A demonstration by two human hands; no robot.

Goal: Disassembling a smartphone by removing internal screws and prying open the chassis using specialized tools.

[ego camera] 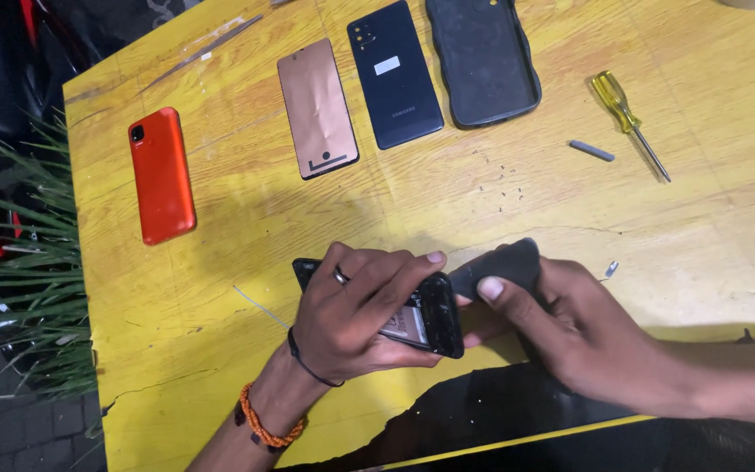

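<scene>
My left hand (pixel 356 306) grips an opened black phone (pixel 434 316) near the table's front edge, its inner parts showing under my fingers. A ring sits on one finger, with a black band and an orange bead bracelet at the wrist. My right hand (pixel 561 328) holds a dark flat piece (pixel 504 265), likely the phone's back cover, at the phone's right end, thumb pressed on it.
On the yellow wooden table (pixel 220 332) lie an orange phone (pixel 162 175), a copper-coloured panel (pixel 317 107), a dark blue phone (pixel 394 72), a black case (pixel 482 59), a yellow-handled screwdriver (pixel 629 122), a small grey bar (pixel 591 150) and several tiny screws (pixel 500 185). Green plant leaves (pixel 28 288) reach in at the left.
</scene>
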